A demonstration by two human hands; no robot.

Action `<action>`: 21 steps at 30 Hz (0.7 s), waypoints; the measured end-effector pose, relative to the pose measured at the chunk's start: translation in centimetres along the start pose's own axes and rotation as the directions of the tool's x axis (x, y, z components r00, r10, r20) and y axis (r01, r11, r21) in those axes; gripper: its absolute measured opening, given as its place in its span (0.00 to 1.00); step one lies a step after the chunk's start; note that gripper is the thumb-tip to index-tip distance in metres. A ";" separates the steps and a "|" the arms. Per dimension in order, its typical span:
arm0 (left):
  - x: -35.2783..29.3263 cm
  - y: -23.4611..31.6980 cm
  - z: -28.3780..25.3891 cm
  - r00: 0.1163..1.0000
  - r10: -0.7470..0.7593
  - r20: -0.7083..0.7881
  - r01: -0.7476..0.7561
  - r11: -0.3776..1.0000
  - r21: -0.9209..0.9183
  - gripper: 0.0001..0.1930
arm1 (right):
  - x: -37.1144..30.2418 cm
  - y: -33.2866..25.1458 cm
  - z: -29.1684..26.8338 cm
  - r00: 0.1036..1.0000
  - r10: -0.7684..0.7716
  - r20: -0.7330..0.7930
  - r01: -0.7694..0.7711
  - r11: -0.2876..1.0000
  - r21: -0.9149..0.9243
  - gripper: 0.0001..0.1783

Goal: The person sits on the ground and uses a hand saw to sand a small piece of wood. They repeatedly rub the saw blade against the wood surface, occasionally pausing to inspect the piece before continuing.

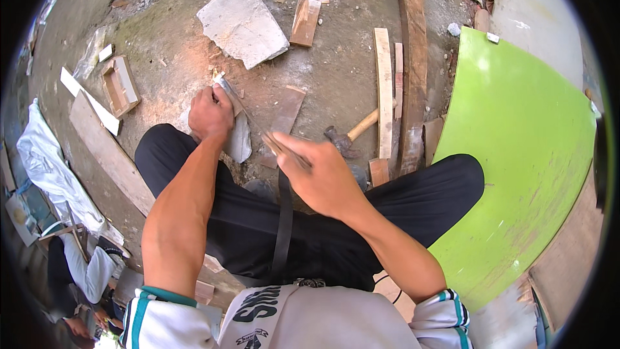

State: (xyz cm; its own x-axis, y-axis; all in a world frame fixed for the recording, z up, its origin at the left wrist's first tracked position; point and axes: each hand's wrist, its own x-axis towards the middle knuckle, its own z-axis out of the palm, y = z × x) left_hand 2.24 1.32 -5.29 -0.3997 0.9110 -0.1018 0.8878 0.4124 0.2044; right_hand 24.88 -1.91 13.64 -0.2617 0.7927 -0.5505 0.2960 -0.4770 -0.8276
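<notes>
My left hand [212, 113] is closed around a small piece whose grey-and-whitish end [221, 80] sticks out past the fingers; its kind is unclear. My right hand [323, 171] grips a wooden-handled tool [278, 147]. From that handle a thin, dark shaft or blade [248, 113] slants up toward the piece in my left hand; whether they touch I cannot tell. Below my left hand, a flat grey stone [239, 140] shows beside my knee. A dark strap [282, 226] hangs below my right hand, across my lap.
A pale stone slab [244, 26] lies ahead. To the right are a hammer [365, 124], wooden strips [383, 90], a long brown plank [412, 58] and a green panel [516, 168]. A small wooden box frame [120, 86] sits left. Another person's legs [90, 271] show at lower left.
</notes>
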 end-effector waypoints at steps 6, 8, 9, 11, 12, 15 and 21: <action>-0.2 -0.6 0.0 0.999 0.018 0.031 -0.018 1.000 0.020 0.19 | -4.9 -1.4 -1.2 0.995 0.102 -0.013 -0.099 0.982 0.161 0.24; 0.0 -0.6 0.1 1.000 0.021 0.012 -0.021 1.000 0.018 0.19 | -2.3 -0.8 -0.7 0.989 0.142 0.049 -0.143 0.989 0.029 0.24; 0.1 -0.5 0.2 1.000 0.021 0.000 -0.021 1.000 0.015 0.19 | -1.7 -1.2 -1.1 0.972 0.214 0.100 -0.215 0.977 -0.007 0.24; -0.2 -0.2 0.2 0.999 0.018 0.030 -0.019 1.000 0.011 0.19 | -2.7 -0.5 -1.0 0.986 0.162 0.027 -0.162 0.987 -0.016 0.24; 0.1 -0.1 -0.1 0.999 0.018 0.034 -0.018 1.000 0.009 0.19 | -4.0 0.9 -0.2 0.996 0.009 -0.092 -0.010 1.000 -0.009 0.23; 0.1 -0.5 -0.1 0.999 0.037 0.023 -0.038 0.999 0.017 0.19 | -6.4 1.8 -0.5 0.973 -0.112 -0.200 0.118 0.993 0.019 0.23; 0.0 -0.7 -0.4 0.991 0.133 0.016 -0.131 0.989 -0.071 0.20 | -5.2 -1.1 -5.7 1.000 -0.013 0.009 0.015 0.952 -0.306 0.23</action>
State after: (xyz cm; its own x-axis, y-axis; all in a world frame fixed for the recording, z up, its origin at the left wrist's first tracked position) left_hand 1.56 1.02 -4.99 -0.2747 0.9574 -0.0892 0.9142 0.2888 0.2842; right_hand 31.14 -3.34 18.00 -0.2737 0.7956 -0.5405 0.5586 -0.3260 -0.7627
